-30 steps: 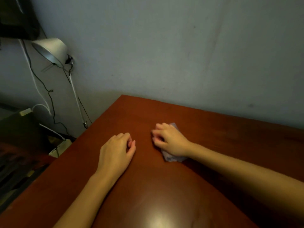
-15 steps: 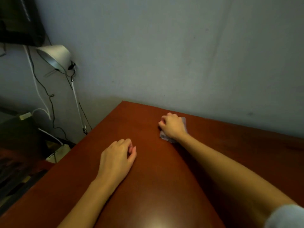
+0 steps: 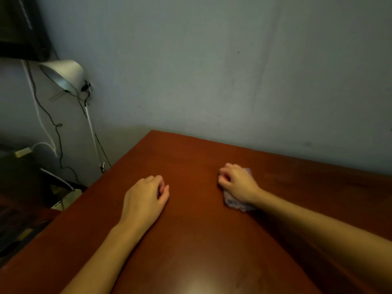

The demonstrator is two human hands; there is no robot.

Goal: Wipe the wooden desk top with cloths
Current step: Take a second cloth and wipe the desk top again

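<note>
the right hand presses a crumpled cloth flat on the desk top, near its far edge; the left hand rests loosely curled, seemingly empty, nearer the left edge.

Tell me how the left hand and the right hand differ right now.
The right hand presses a crumpled pale lilac cloth onto the reddish-brown wooden desk top; the left hand has nothing visible under it. The right hand lies nearer the grey wall; the left hand lies nearer the person. Both rest palm down on the desk top with fingers loosely curled.
</note>
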